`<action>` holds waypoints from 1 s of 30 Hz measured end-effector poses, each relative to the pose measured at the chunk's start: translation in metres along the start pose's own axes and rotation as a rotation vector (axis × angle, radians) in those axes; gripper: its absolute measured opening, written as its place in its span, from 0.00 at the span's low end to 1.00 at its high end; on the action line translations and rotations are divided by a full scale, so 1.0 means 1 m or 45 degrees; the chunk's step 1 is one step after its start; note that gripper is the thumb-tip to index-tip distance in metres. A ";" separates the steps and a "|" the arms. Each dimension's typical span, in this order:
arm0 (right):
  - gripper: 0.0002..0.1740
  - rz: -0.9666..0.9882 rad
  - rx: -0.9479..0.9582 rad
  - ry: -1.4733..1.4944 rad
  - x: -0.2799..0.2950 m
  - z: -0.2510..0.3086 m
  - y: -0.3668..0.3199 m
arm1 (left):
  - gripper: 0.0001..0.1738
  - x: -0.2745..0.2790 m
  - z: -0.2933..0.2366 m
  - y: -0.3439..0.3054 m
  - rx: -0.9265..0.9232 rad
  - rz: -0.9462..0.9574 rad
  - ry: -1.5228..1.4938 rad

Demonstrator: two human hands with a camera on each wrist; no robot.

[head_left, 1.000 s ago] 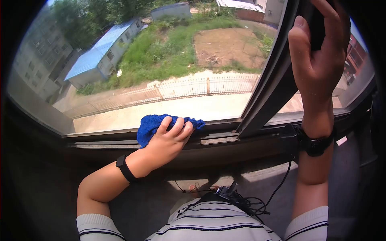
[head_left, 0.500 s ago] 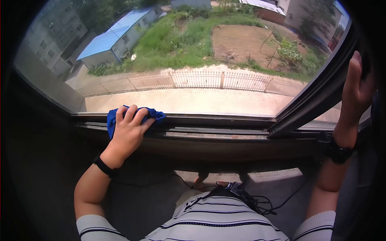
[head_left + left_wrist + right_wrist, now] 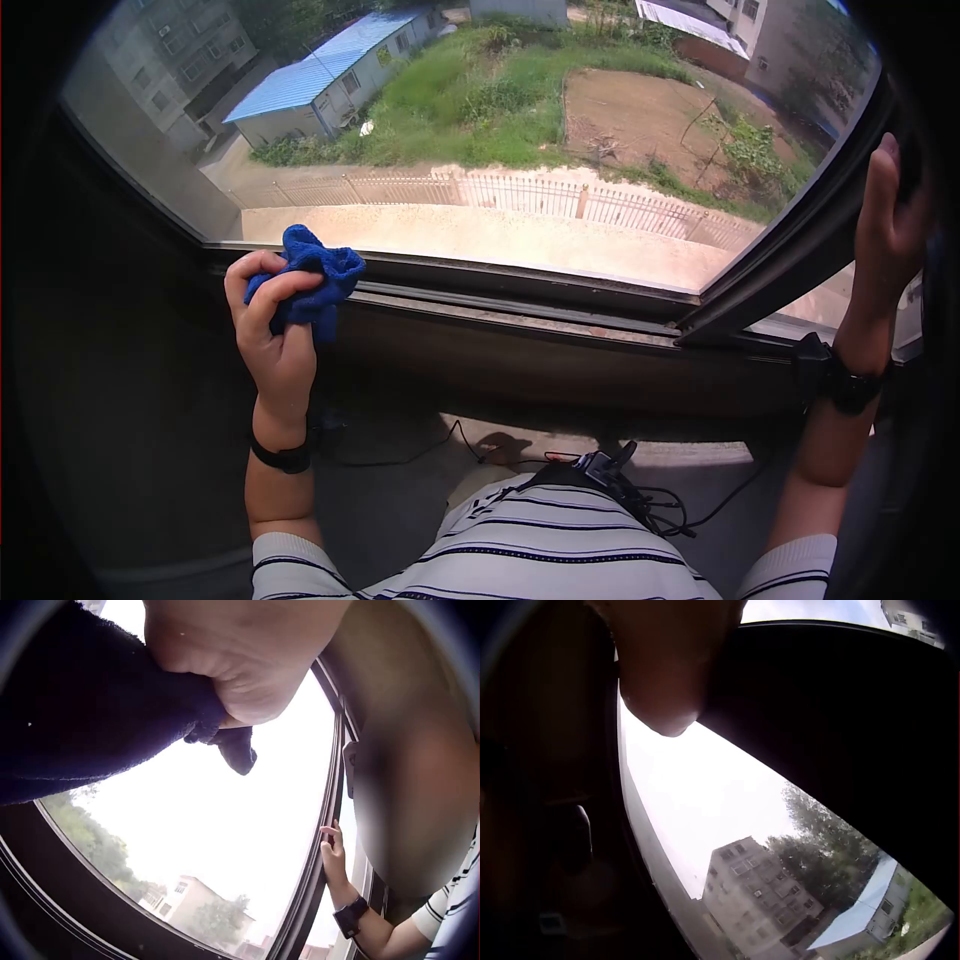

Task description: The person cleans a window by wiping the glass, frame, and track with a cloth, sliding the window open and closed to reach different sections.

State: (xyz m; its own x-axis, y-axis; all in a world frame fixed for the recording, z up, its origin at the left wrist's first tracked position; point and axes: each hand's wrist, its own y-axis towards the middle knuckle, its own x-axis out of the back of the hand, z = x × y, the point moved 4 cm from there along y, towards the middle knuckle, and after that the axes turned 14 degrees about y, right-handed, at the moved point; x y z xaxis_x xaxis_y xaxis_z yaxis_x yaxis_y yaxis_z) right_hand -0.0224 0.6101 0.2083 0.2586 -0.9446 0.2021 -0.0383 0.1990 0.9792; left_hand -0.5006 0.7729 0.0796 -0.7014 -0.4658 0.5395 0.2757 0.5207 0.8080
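My left hand [image 3: 275,335] grips a crumpled blue cloth [image 3: 335,268], with fingers curled over it, at the left end of the window sill. In the left wrist view the cloth [image 3: 97,705] looks dark and hangs from the hand [image 3: 247,656] in front of bright glass. At the far right, my right hand [image 3: 890,235] rests on the upright window frame [image 3: 800,235], thumb extended; its other fingers are mostly in shadow. The left wrist view shows that right hand [image 3: 334,855] against the frame from the side.
A sill with metal sliding tracks [image 3: 520,318] runs below the large window pane [image 3: 480,225]. Black cables [image 3: 665,510] hang at the waist of the striped shirt [image 3: 520,550]. Beyond the glass are a fence, grass and a blue-roofed building [image 3: 320,75].
My left hand has moved left along the sill with the cloth, then turned and lifted it. The right hand stays at the frame while the head view has shifted.
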 end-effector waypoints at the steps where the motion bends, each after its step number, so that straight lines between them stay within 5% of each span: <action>1: 0.22 0.002 0.038 0.019 0.000 -0.001 0.002 | 0.16 -0.007 -0.010 -0.005 0.089 -0.034 -0.231; 5: 0.25 0.140 0.336 0.104 -0.011 0.040 0.019 | 0.22 -0.055 -0.059 -0.037 0.917 -0.029 -1.507; 7: 0.28 0.102 0.372 0.185 0.003 0.057 0.004 | 0.23 -0.074 -0.097 -0.046 1.010 0.063 -1.855; 9: 0.35 0.464 0.365 0.478 0.006 0.107 -0.026 | 0.25 -0.094 -0.135 -0.058 1.123 0.244 -2.033; 11: 0.48 0.769 -0.071 1.056 -0.031 0.136 -0.097 | 0.24 -0.109 -0.176 -0.064 1.131 0.337 -2.210; 13: 0.55 1.087 -0.351 1.177 -0.051 0.161 -0.141 | 0.24 -0.123 -0.203 -0.067 1.114 0.364 -2.166; 16: 0.60 0.866 -0.475 1.139 -0.055 0.163 -0.169 | 0.26 -0.132 -0.213 -0.070 1.109 0.472 -2.058; 19: 0.42 0.828 -0.455 0.990 -0.059 0.152 -0.171 | 0.28 -0.133 -0.200 -0.077 1.018 0.596 -1.933; 21: 0.29 0.751 -0.084 0.585 -0.052 0.145 -0.148 | 0.31 -0.108 -0.189 -0.071 0.297 0.528 -0.752; 25: 0.25 0.919 0.032 0.028 -0.069 0.129 -0.114 | 0.32 -0.071 -0.154 -0.094 0.480 0.751 -0.828; 30: 0.27 1.192 0.137 -0.037 -0.103 0.134 -0.156 | 0.26 -0.040 -0.064 -0.161 0.754 0.933 -0.925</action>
State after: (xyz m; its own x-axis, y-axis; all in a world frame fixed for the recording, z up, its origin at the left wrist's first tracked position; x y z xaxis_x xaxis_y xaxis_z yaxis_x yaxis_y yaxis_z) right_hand -0.1725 0.6418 0.0364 0.0536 -0.4190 0.9064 -0.3080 0.8565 0.4142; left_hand -0.4745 0.6618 -0.0567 -0.7640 0.4963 0.4122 0.5538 0.8323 0.0244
